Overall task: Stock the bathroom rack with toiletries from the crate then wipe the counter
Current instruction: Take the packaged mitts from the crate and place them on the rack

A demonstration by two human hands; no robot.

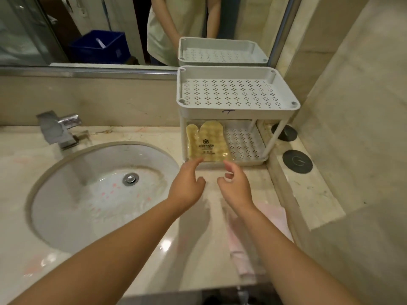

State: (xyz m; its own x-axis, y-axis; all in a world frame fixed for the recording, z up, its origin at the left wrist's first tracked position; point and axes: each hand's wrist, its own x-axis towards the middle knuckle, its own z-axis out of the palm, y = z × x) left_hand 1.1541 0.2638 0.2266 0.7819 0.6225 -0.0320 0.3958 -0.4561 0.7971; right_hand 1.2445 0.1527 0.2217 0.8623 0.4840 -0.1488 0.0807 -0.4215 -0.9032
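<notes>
A white two-tier perforated rack point(236, 106) stands on the marble counter point(154, 249) at the back right. Its top shelf is bare. On the left of the lower shelf lies a yellow bath mitt in a clear wrapper point(207, 142). My left hand point(187, 183) hovers just in front of the rack with its forefinger touching or almost touching the mitt's near edge. My right hand point(233, 183) is beside it, fingers loosely curled and apart, holding nothing. A pink cloth point(259, 234) lies on the counter under my right forearm. The blue crate point(99, 47) shows only in the mirror.
A round sink point(99, 194) with a chrome tap point(59, 130) fills the left of the counter. Two dark round discs point(297, 161) sit on the ledge right of the rack. The mirror point(110, 29) runs along the back; a tiled wall closes the right side.
</notes>
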